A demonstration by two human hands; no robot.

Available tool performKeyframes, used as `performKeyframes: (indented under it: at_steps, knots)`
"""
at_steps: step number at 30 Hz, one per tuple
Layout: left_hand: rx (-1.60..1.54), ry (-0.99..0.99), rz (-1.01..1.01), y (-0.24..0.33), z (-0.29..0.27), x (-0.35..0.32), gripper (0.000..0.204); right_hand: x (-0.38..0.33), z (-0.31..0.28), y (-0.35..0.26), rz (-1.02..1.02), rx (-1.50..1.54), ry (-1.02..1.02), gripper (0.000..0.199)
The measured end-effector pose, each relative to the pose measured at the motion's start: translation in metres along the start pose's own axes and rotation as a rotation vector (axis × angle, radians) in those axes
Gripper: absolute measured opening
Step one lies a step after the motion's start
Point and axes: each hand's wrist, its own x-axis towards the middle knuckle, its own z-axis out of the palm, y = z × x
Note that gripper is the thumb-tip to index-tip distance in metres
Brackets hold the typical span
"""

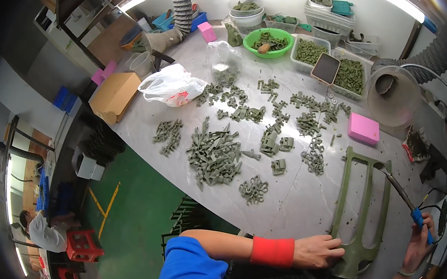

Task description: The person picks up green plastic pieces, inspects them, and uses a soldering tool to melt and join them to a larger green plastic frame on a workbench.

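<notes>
A long olive-green frame (367, 188) with slots and a lattice-like shape lies on the grey table at my right front. My left hand (318, 251), below a red wristband, grips the frame's near left end with curled fingers. In my right hand (420, 244) is a soldering iron (401, 190) with a blue handle and a cable. Its tip meets or nearly meets the frame's far right corner; contact is too small to tell. Left of the frame lie piles of small green parts: pointed pieces (214, 156), rings (253, 190) and blocky pieces (278, 166).
A pink block (363, 128) stands beyond the frame. Further back are a lime-green bowl (269, 53), clear bins (309, 52) of green parts and a white plastic bag (172, 85). A duct funnel (392, 97) stands at the right. A person (46, 234) sits far left.
</notes>
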Motion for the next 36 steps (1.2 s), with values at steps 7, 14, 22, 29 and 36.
performKeyframes:
  at_steps: [7, 14, 22, 29, 36]
  knots:
    - [-0.066, 0.047, -0.008, 0.000, -0.003, -0.003, 0.014, 0.000, -0.011, 0.007, -0.009, 0.052, -0.062, 0.013]
    - [-0.152, 0.106, -0.087, 0.003, -0.010, -0.005, 0.024, -0.005, -0.014, 0.013, 0.001, 0.070, -0.013, 0.016]
    - [0.032, 0.166, -0.310, -0.022, -0.067, -0.015, 0.023, -0.003, -0.001, 0.011, 0.015, 0.139, -0.086, 0.015]
    - [0.379, 0.323, -0.788, -0.102, -0.119, -0.051, 0.020, -0.011, 0.002, 0.004, 0.011, 0.162, 0.008, 0.013]
    - [0.374, 0.229, -0.828, -0.166, -0.136, -0.067, 0.035, -0.013, 0.007, 0.000, 0.004, 0.163, 0.011, 0.013]
